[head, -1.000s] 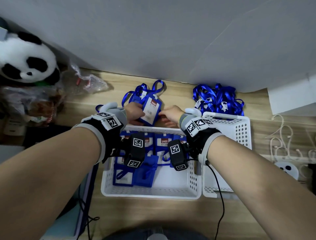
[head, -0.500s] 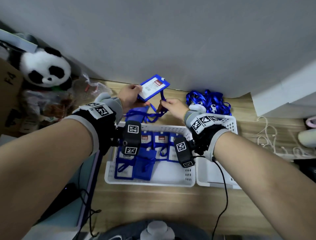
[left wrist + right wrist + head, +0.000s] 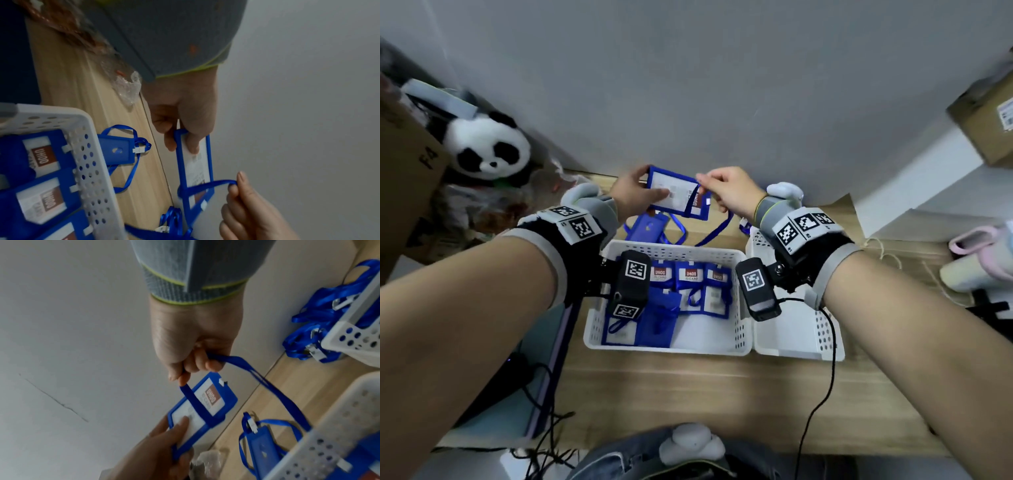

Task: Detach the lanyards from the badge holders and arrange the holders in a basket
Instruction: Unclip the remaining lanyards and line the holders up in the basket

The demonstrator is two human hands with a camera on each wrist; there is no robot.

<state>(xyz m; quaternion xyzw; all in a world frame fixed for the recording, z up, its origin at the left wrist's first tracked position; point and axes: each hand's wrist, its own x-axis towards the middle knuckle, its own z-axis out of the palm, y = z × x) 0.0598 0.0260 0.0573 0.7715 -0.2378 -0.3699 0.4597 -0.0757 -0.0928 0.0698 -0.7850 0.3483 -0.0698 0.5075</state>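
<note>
My left hand [image 3: 635, 192] [image 3: 185, 123] grips one end of a blue badge holder [image 3: 676, 197] [image 3: 195, 168] [image 3: 203, 407], lifted above the desk near the wall. My right hand [image 3: 726, 192] [image 3: 195, 353] pinches its blue lanyard [image 3: 267, 386] [image 3: 209, 185], which loops across the holder's face and trails down toward the desk. Another badge holder [image 3: 649, 228] [image 3: 117, 150] with its lanyard still on lies on the desk behind the white basket [image 3: 743, 308]. Several blue holders [image 3: 690, 277] lie inside that basket.
A second white basket [image 3: 822, 339] stands to the right, with a pile of loose blue lanyards [image 3: 322, 318] behind it. A panda toy [image 3: 486, 147] and plastic bags sit at the left. Cardboard boxes, white cables and a pink-topped bottle [image 3: 976, 260] flank the desk.
Both hands lifted the badge holder from the desk up toward the wall. The right hand shifted from beside the holder to pinching the lanyard across its face.
</note>
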